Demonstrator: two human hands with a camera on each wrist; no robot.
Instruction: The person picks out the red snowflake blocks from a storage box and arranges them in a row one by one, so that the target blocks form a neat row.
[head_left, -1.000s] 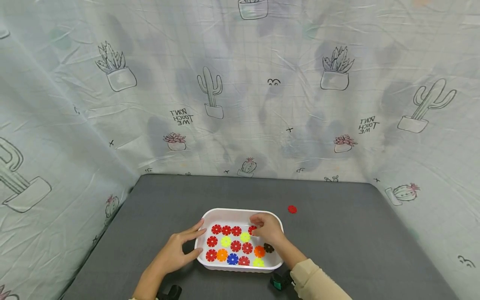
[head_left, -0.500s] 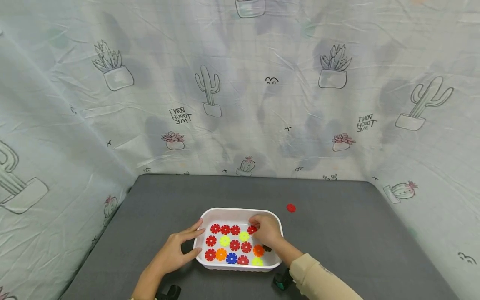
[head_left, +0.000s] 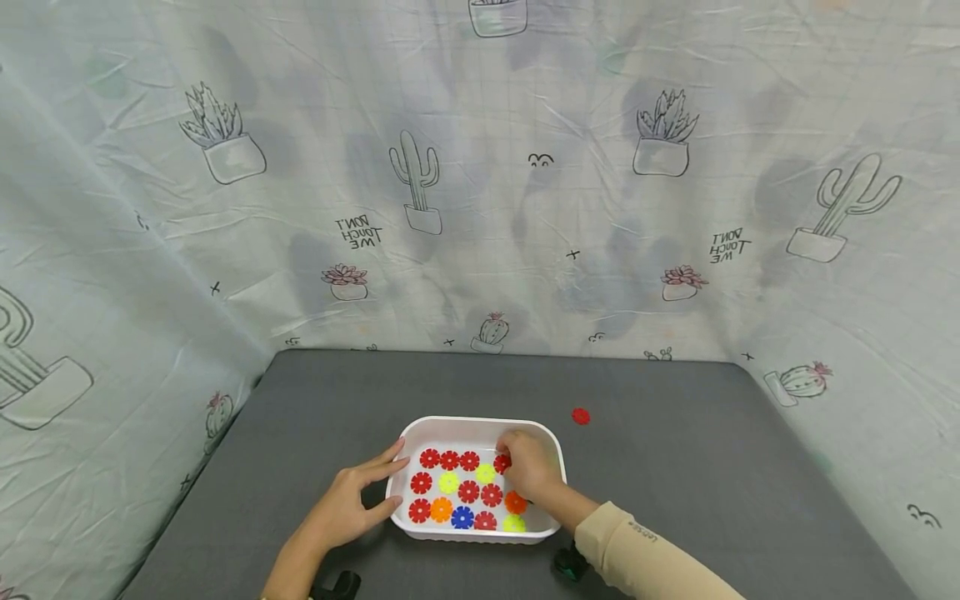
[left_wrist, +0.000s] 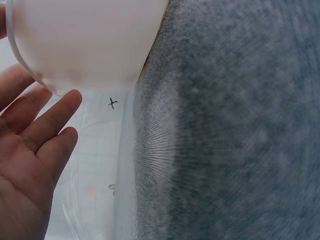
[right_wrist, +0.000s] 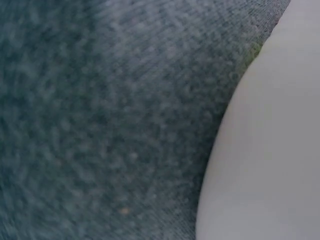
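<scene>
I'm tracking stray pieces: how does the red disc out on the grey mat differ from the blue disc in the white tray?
The red disc lies alone on the bare grey mat, outside the white tray; the blue disc sits inside the tray among other discs. The red disc lies beyond the tray's far right corner; the blue disc is in the near row. Neither hand touches either. Both lie flat and look alike in notched flower shape.

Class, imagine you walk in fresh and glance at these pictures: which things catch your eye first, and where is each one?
First, the white tray near the front of the grey table, filled with bright flower-shaped discs, mostly red. The right hand reaches into the tray at a red disc in its far row, while the left hand rests against the tray's left side. One stray red disc lies alone on the table beyond the tray's right corner.
</scene>
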